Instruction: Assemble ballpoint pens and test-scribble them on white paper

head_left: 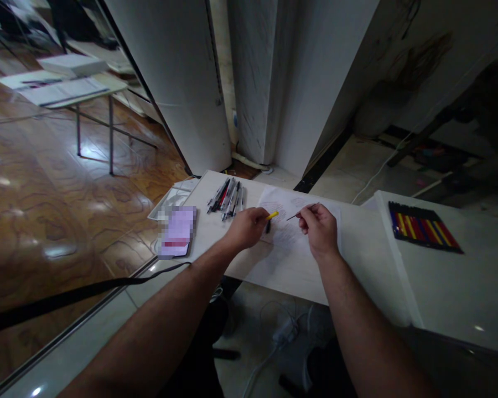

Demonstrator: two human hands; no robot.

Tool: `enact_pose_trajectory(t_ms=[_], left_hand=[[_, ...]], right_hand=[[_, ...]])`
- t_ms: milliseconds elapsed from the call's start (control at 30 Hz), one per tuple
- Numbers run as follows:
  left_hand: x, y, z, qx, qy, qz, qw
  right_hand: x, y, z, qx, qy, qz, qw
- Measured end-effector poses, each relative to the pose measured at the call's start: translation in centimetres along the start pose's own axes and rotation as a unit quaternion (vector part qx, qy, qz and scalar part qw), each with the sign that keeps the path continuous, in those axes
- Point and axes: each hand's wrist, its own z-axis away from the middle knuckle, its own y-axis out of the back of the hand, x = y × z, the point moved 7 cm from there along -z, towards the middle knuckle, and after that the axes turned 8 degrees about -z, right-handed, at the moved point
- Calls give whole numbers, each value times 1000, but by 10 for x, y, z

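My left hand (249, 225) is closed around a yellow pen barrel (273, 215), whose end sticks out to the right past the fingers. Across from it, my right hand (320, 225) pinches a thin dark pen refill (293, 216) that points left toward the barrel, with a gap between the two. Below both hands lies a white sheet of paper (290, 254) covered in scribbled lines. A small black piece (268, 227), perhaps a pen cap, shows just under my left fingers. Left of that hand, several pens (228, 198) with clear, black and red parts lie in a loose pile.
A phone (178, 231) with a blurred screen sits at the table's left edge. On the white surface to the right is a pack of coloured pens (424, 228). A black strap (87, 290) crosses at left; a power strip (285, 333) lies on the floor below.
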Motion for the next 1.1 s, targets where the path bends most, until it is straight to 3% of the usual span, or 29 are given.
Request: enact_pose_trajectory(t_ms=[167,633,833,1100], left_hand=[[1,-2,0,-3,-13,-12,1000],[6,-1,1,-12,-21,-31,999],[9,0,1,-11,-37,-33,999],[9,0,1,-5,-38,-31,999]], right_hand=[[-3,4,0,26,13,-40,999],[-4,1,3,14,20,-30,999],[6,-8,5,-50,-41,14,998],[8,-6,4,-42,-58,-1,997]])
